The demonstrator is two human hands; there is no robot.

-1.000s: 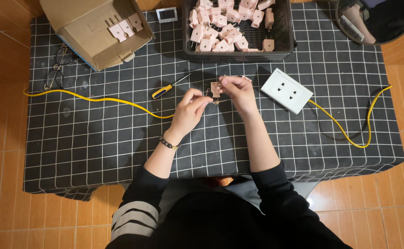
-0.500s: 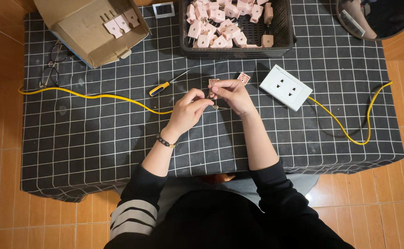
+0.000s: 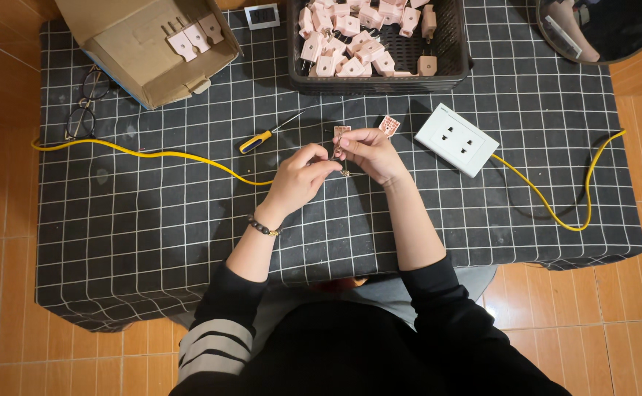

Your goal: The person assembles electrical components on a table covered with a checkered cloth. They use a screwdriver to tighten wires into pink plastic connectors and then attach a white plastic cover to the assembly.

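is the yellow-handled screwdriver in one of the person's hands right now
No, the yellow-handled screwdriver lies on the black checked tablecloth, apart from the left hand.

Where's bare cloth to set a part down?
Free: wide patch left of the left hand, below the yellow cable; also right front, below the white socket block. Crowded: back edge with cardboard box and black basket; screwdriver beside hands.

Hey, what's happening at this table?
A person sits at a table covered in a black checked cloth, both hands raised together over it. The left hand and right hand pinch a small pink plug part between them. A second pink piece lies beside the right hand. Nearby lie a yellow-handled screwdriver, a white socket block on a yellow cable, and a black basket of pink plugs.
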